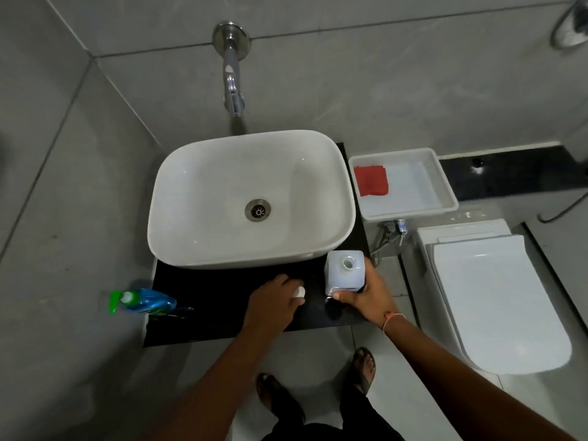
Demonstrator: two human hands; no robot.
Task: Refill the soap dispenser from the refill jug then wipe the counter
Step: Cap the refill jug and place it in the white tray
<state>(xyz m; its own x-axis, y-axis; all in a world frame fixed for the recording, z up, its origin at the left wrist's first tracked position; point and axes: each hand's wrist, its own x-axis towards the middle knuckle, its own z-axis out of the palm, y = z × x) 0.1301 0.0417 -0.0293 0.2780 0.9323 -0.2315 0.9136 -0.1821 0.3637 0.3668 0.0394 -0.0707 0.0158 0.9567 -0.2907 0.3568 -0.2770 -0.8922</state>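
A square white soap dispenser (344, 272) stands on the black counter (203, 308) at the front right of the sink, its round neck uncovered. My right hand (361, 297) grips its front and right side. My left hand (275, 300) rests on the counter just left of it, fingers closed on a small white cap-like piece (299, 292). A blue refill bottle with a green cap (143, 301) lies at the counter's left end. A red cloth (371, 181) lies folded in a white tray (447, 189) right of the sink.
A white basin (203, 186) fills most of the counter, under a wall tap (232, 87). A closed white toilet (496, 300) stands to the right. My feet in sandals are on the tiled floor below the counter's front edge.
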